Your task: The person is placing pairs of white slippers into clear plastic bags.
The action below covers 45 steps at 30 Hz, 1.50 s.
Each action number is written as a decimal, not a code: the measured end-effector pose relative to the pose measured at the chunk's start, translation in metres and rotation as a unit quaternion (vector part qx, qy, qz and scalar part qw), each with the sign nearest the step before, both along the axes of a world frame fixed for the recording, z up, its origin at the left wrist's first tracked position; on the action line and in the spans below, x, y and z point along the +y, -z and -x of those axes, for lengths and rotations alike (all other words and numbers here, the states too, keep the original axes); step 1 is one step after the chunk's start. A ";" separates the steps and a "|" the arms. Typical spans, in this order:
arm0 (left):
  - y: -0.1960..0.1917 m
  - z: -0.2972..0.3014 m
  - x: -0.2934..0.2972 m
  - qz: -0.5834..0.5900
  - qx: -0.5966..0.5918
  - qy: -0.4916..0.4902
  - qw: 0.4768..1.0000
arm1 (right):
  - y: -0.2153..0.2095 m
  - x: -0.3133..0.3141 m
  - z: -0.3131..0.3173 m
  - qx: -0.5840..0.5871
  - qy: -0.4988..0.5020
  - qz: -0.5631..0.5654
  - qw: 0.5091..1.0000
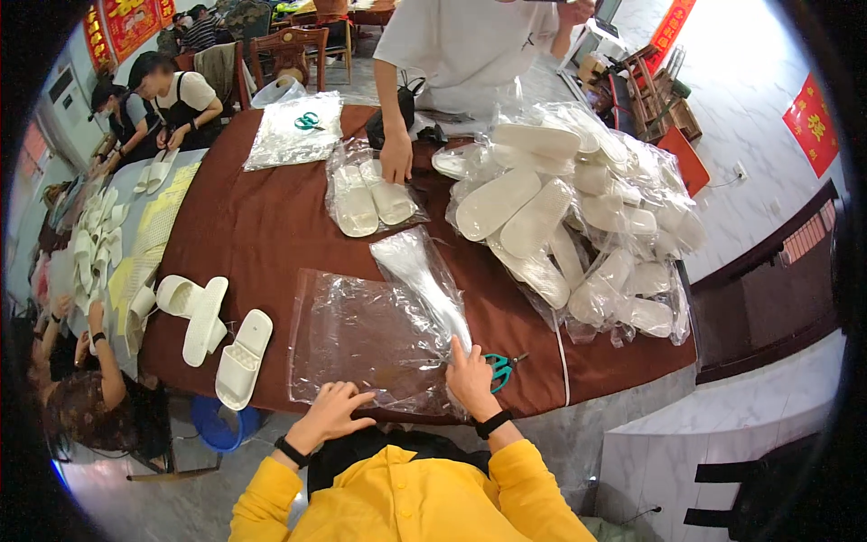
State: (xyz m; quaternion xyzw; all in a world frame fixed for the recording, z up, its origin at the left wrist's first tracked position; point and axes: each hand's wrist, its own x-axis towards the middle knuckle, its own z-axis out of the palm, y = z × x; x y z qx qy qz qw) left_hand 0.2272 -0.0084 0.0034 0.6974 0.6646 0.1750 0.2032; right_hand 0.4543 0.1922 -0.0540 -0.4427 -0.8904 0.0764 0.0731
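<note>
Plastic bags [361, 339] lie flat and empty on the brown table [262, 226] right in front of the person, and both hands rest on them. Going from the left, three loose white slippers [212, 330] sit unbagged near the table's near-left edge. The left hand [332, 411] lies palm down with fingers spread on the near edge of the clear sheets. The right hand [470, 375] presses down on the end of a narrow folded bag [424, 285], fingers together, gripping nothing that I can make out. Green-handled scissors [501, 369] lie just beside that hand. Further back, one bagged pair [372, 194] lies under another person's hand [396, 163], and to the right a heap of bagged slippers [578, 217] fills that end of the table. Judging by this, much packing is done; the loose slippers remain.
</note>
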 end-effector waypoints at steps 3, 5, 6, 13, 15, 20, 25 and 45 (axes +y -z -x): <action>0.001 0.030 -0.033 -0.048 -0.003 -0.166 0.985 | 0.000 -0.002 0.000 0.000 -0.002 -0.002 1.000; 0.002 0.051 -0.045 -0.093 0.141 -0.273 0.947 | 0.000 0.001 -0.002 -0.020 0.001 0.010 1.000; 0.009 0.061 -0.052 -0.071 0.203 -0.326 0.921 | 0.001 -0.001 -0.001 -0.021 0.004 0.006 1.000; 0.047 0.147 -0.090 -0.019 0.302 -0.325 0.896 | -0.035 -0.002 0.009 -0.056 0.019 0.143 0.988; 0.052 0.175 -0.089 -0.028 0.330 -0.322 0.887 | -0.029 -0.001 0.001 -0.010 0.014 0.150 0.988; 0.053 0.239 -0.087 -0.039 0.351 -0.311 0.882 | -0.048 -0.009 -0.017 0.168 0.065 0.070 0.981; 0.043 0.281 -0.084 0.020 0.283 -0.394 0.874 | -0.052 -0.002 -0.034 0.173 0.298 0.010 0.939; 0.024 0.108 -0.032 0.115 0.127 0.029 0.985 | -0.060 0.187 -0.024 0.236 0.219 0.213 0.923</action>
